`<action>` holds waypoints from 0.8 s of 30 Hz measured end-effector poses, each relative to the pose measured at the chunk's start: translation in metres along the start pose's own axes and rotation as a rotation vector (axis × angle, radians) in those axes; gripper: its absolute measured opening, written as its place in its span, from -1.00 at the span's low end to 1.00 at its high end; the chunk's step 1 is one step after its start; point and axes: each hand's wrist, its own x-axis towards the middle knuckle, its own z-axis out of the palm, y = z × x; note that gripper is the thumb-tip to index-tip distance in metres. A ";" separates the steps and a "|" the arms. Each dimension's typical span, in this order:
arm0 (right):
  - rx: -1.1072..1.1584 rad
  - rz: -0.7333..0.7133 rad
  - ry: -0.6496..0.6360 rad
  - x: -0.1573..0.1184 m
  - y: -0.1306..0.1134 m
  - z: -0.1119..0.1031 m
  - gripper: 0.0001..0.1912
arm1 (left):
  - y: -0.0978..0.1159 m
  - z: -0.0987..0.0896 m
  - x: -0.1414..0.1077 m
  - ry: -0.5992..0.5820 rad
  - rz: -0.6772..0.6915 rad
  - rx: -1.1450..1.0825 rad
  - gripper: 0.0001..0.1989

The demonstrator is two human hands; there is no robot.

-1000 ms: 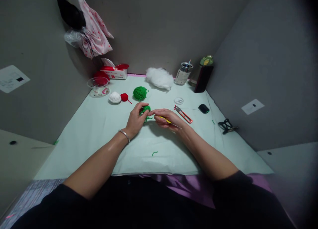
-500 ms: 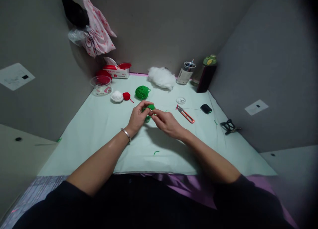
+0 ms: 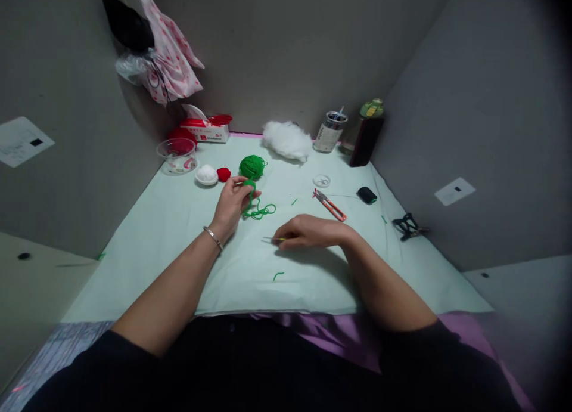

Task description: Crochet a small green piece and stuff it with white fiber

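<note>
My left hand (image 3: 232, 203) is closed on a small green crochet piece (image 3: 250, 185), pinched at the fingertips. Loose green yarn (image 3: 259, 213) trails from it onto the mat, with the green yarn ball (image 3: 252, 167) just beyond. Nearer to me and to the right, my right hand (image 3: 304, 232) is closed round a crochet hook (image 3: 270, 239). The hook's thin metal shaft points left, and a bit of yellow handle shows at the fingers. A short green yarn scrap (image 3: 278, 276) lies in front of this hand. Orange thread snips (image 3: 330, 206) rest beyond it.
A white bowl of stuffing (image 3: 207, 175), a small red ball (image 3: 223, 174) and a clear tub (image 3: 177, 155) stand at left. Behind are white fibre stuffing (image 3: 286, 141), a pen can (image 3: 329, 133) and a bottle (image 3: 366, 132). A black claw clip (image 3: 407, 226) lies at right.
My right hand has drawn back towards me with the crochet hook, away from the green piece. My left hand has moved slightly left and up with the piece, and loose yarn now shows below it.
</note>
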 end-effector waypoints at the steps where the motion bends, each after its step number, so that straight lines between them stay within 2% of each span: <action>1: -0.033 0.031 0.073 -0.002 0.004 -0.003 -0.82 | 0.000 0.002 -0.002 -0.011 -0.021 -0.019 -0.75; 3: -0.042 0.069 0.322 0.001 0.011 -0.005 -0.77 | 0.001 0.008 -0.007 -0.038 -0.047 -0.045 -0.72; 5: 0.084 0.060 0.603 0.012 0.014 0.002 -0.74 | 0.002 0.014 -0.013 -0.066 -0.052 -0.057 -0.70; 6: 0.198 0.031 0.645 0.018 0.014 0.007 -0.70 | 0.003 0.017 -0.016 -0.080 -0.049 -0.057 -0.69; 8: 0.433 -0.028 0.579 0.031 0.013 0.017 -0.71 | 0.005 0.022 -0.020 -0.106 -0.043 -0.050 -0.68; 11: 0.536 -0.026 0.538 0.040 0.013 0.023 -0.67 | 0.005 0.023 -0.021 -0.126 -0.041 -0.027 -0.66; 13: 0.541 -0.024 0.624 0.037 0.013 0.019 -0.61 | 0.003 0.021 -0.019 -0.120 -0.040 -0.014 -0.66; 16: 0.579 -0.056 0.811 0.030 0.010 0.010 -0.65 | -0.002 0.018 -0.015 -0.109 -0.044 -0.009 -0.70; 20: 0.740 -0.090 0.828 0.028 0.006 0.005 -0.69 | -0.006 0.020 -0.017 -0.142 -0.041 -0.002 -0.71; 22: 0.643 -0.022 0.835 0.030 0.007 0.007 -0.72 | -0.006 0.021 -0.020 -0.161 -0.020 0.012 -0.72; 24: 0.438 0.058 0.808 0.032 0.011 0.010 -0.76 | -0.005 0.023 -0.022 -0.179 0.006 0.037 -0.73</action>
